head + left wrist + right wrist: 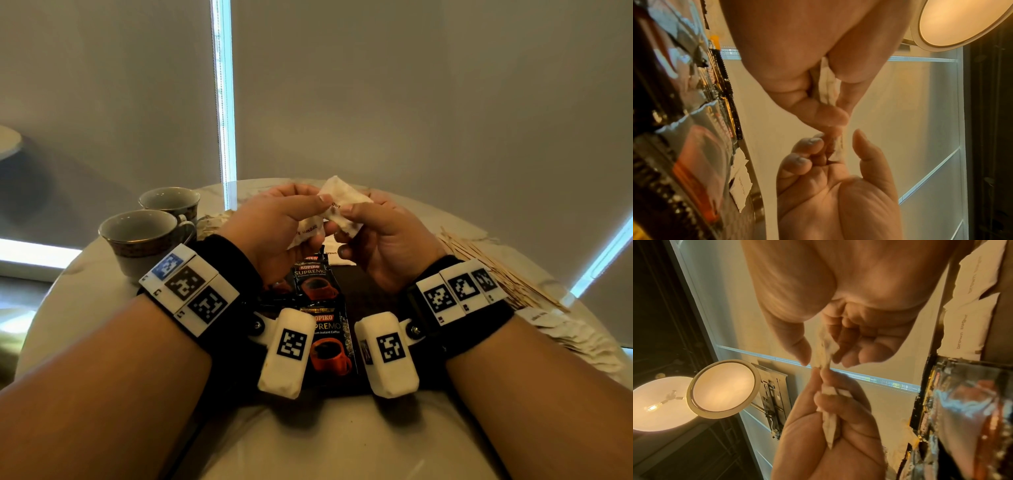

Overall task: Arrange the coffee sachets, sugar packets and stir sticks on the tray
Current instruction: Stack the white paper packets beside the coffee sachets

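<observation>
Both hands are raised above the dark tray (pixel 371 284) and share a small bunch of white brown-sugar packets (pixel 342 197). My left hand (pixel 318 212) grips the bunch between thumb and curled fingers; the packets (pixel 830 423) show edge-on in its fist. My right hand (pixel 346 221) pinches the end of one packet (pixel 824 345) with its thumb and fingertips (pixel 807 146). On the tray lie two black Kopiko coffee sachets (pixel 315 281) in a column and two sugar packets (pixel 966 327) beyond them. Wooden stir sticks (pixel 496 270) are piled on the table to the right.
Two empty teacups (pixel 144 236) stand at the left of the round marble table (pixel 85 308). Loose sugar packets lie behind my left hand (pixel 214 221) and at the right edge (pixel 575 339). Closed blinds hang behind the table.
</observation>
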`<state>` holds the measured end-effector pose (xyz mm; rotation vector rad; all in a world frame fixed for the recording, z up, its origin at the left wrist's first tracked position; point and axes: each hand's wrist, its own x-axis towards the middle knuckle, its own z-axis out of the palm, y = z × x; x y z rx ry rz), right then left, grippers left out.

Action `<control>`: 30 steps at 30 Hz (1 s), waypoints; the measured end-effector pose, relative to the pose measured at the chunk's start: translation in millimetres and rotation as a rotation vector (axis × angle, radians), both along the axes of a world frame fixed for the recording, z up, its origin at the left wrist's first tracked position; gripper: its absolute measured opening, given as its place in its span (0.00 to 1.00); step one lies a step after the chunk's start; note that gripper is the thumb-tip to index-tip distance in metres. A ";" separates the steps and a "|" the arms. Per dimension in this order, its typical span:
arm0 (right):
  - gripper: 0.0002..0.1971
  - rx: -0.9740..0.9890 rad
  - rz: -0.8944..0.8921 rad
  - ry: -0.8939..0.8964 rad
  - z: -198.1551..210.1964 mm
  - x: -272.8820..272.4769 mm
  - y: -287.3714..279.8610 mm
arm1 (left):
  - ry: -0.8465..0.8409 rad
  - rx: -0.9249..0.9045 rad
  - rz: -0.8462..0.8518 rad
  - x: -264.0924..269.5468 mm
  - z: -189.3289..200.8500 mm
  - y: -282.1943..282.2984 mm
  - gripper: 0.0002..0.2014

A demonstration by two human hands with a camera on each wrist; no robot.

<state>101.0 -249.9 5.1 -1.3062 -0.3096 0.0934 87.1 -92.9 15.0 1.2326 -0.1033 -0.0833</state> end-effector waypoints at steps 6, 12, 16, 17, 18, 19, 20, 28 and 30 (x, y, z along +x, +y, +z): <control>0.13 -0.019 -0.049 0.005 -1.2 0.6 0.8 | 0.001 0.032 -0.028 -1.6 -0.6 2.5 0.06; 0.15 0.005 -0.033 -0.003 -2.8 1.6 -0.5 | 0.005 0.048 0.009 -1.4 0.3 0.8 0.04; 0.15 0.034 -0.056 -0.001 -4.1 4.7 -2.1 | 0.013 0.070 0.019 -2.3 0.4 0.3 0.02; 0.13 0.038 -0.067 -0.002 -5.1 5.7 -2.7 | 0.016 0.073 0.020 -2.9 0.7 0.0 0.02; 0.11 0.046 -0.079 0.003 -5.7 6.8 -2.9 | 0.021 0.074 0.023 -2.7 0.7 -0.4 0.02; 0.10 0.055 -0.098 0.014 -6.5 8.7 -3.4 | 0.030 0.073 0.029 -2.8 0.9 -0.9 0.03; 0.10 0.068 -0.126 0.029 -7.1 11.4 -3.9 | 0.044 0.065 0.038 -2.3 1.0 -1.3 0.05; 0.07 0.203 -0.446 0.306 -26.4 44.7 -33.6 | 0.124 -0.039 0.068 0.9 0.8 3.2 0.06; 0.06 0.207 -0.478 0.377 -33.7 50.4 -39.8 | 0.126 -0.046 0.068 1.5 0.2 3.7 0.06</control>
